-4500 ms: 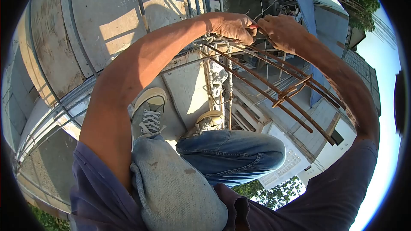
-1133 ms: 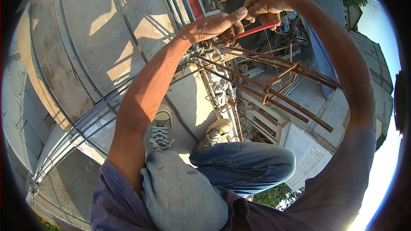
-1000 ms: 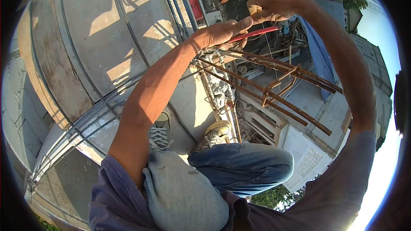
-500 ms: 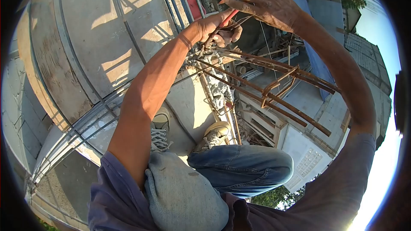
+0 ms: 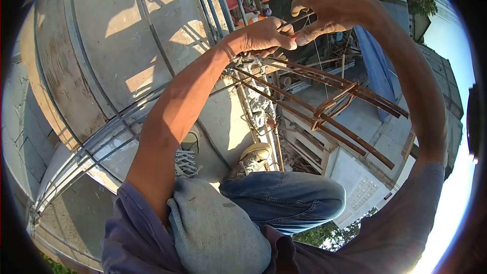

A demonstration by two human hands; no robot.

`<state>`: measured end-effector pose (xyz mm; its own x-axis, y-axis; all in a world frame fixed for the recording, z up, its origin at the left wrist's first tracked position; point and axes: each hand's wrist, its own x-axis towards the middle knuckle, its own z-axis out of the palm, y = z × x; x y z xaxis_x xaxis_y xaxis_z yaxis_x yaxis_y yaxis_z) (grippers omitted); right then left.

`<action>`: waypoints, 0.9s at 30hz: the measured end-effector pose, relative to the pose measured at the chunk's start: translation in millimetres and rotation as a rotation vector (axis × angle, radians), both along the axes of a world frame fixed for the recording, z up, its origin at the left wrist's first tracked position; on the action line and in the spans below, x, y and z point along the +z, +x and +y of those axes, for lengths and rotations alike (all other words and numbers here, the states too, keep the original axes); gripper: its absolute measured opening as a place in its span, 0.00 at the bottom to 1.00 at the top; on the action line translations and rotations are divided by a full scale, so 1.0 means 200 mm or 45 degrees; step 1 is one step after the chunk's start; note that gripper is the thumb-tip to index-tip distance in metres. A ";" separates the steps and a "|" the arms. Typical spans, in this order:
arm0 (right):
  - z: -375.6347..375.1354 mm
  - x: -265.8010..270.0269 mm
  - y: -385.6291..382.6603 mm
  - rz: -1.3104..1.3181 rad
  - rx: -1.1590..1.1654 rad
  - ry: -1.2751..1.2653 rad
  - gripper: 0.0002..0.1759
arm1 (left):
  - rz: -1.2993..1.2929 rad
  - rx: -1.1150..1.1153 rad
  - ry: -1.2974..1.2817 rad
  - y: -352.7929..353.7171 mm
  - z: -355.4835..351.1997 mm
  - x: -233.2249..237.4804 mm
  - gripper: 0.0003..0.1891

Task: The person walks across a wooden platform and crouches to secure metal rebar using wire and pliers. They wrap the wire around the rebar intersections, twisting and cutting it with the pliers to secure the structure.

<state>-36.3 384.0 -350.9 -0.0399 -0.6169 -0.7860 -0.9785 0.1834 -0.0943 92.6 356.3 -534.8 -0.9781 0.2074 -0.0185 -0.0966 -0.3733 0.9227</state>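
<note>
My left hand (image 5: 261, 36) is closed just above the rebar joint, its thumb and fingers around a mostly hidden red-handled tool (image 5: 294, 37). Only a small red part of the tool shows at the fingertips. A thin dark wire (image 5: 298, 19) runs from this hand towards my right hand (image 5: 327, 11). The right hand's thumb reaches to the red part, while its fingers curve above with a gap between. Below both hands, rusty rebar (image 5: 304, 71) with a bent stirrup (image 5: 332, 104) extends to the right.
My shoes (image 5: 253, 157) stand on a concrete ledge (image 5: 223, 106) beside broken concrete (image 5: 258, 101). Formwork boards (image 5: 119, 30) crossed by steel bars lie to the left. A drop with lower structures and a blue sheet (image 5: 373, 66) is at the right.
My right hand has come down and turned, its spread fingers now curving towards the left hand. My left hand has rotated, back upward, and the red handle is now mostly covered.
</note>
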 end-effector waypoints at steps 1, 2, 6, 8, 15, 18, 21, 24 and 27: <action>0.04 0.01 0.01 0.011 0.209 -0.053 0.31 | -0.029 -0.099 0.143 -0.01 -0.01 0.00 0.25; 0.03 0.01 0.00 0.039 0.116 0.131 0.31 | -0.026 -0.224 0.275 -0.04 -0.01 -0.05 0.25; 0.02 0.00 -0.06 -0.217 -0.692 0.505 0.30 | 0.223 0.133 0.429 0.02 0.01 0.01 0.29; 0.01 -0.01 -0.07 -0.231 -0.657 0.481 0.31 | 0.117 0.083 -0.101 0.06 -0.04 0.10 0.29; 0.04 -0.06 -0.07 0.256 0.576 -0.211 0.38 | 0.056 -0.183 0.578 -0.06 -0.04 -0.08 0.25; -0.02 -0.01 -0.04 0.062 -0.633 0.369 0.41 | 0.200 0.116 0.544 -0.06 0.01 -0.07 0.30; 0.01 -0.10 -0.11 0.178 -0.599 0.275 0.40 | 0.053 0.128 -0.293 0.00 -0.02 0.07 0.21; 0.09 -0.13 -0.14 0.193 -0.020 -0.192 0.38 | -0.017 -0.194 0.217 -0.06 -0.03 0.04 0.16; 0.10 -0.10 -0.19 0.079 0.346 -0.357 0.35 | 0.026 -0.263 0.449 -0.09 -0.04 -0.05 0.16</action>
<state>-74.9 403.9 -370.3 0.1123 -0.8019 -0.5868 -0.9933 -0.1072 -0.0435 74.0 347.8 -544.2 -0.9147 0.3895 0.1076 -0.1858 -0.6419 0.7439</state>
